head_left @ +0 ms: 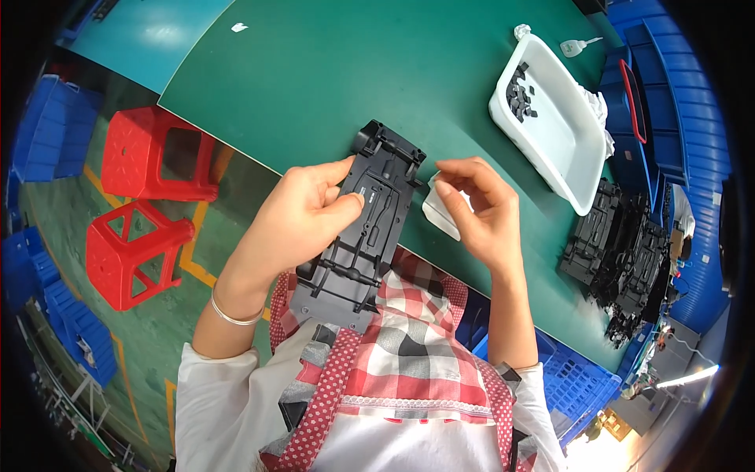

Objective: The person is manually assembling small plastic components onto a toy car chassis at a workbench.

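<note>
Left hand [303, 216] fingers grip the black plastic frame [363, 228] over the worktop [330, 71] edge. Right hand [480, 212] fingers, beside the frame, pinch something small, possibly a clip.

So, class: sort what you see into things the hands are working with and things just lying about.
In hand: black plastic chassis, held by left hand; right hand beside it.

Lying about: white tray of small black parts, stack of black chassis, red stools.
</note>
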`<act>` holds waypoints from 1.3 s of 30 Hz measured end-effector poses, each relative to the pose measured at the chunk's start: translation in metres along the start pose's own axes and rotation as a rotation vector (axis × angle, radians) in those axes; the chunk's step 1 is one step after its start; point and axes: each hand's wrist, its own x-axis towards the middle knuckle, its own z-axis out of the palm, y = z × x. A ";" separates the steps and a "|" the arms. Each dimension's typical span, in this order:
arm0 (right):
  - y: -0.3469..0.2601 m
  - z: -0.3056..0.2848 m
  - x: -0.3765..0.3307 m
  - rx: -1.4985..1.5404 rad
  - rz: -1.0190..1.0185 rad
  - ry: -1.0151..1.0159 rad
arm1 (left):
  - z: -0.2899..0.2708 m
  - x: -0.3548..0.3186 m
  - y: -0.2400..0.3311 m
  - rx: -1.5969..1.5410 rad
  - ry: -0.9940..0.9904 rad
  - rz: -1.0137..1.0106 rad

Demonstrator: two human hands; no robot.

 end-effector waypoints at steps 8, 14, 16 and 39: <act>-0.002 0.002 0.006 -0.249 -0.089 -0.090 | -0.003 0.004 0.008 -0.038 -0.083 -0.109; -0.006 0.007 0.007 -0.345 -0.099 -0.129 | 0.002 0.001 0.011 -0.062 -0.052 -0.087; -0.006 0.005 0.006 -0.359 -0.110 -0.131 | 0.002 0.000 0.012 -0.047 -0.062 -0.095; -0.046 -0.369 -0.177 -0.178 0.119 1.192 | 0.059 0.127 0.076 0.594 0.101 0.617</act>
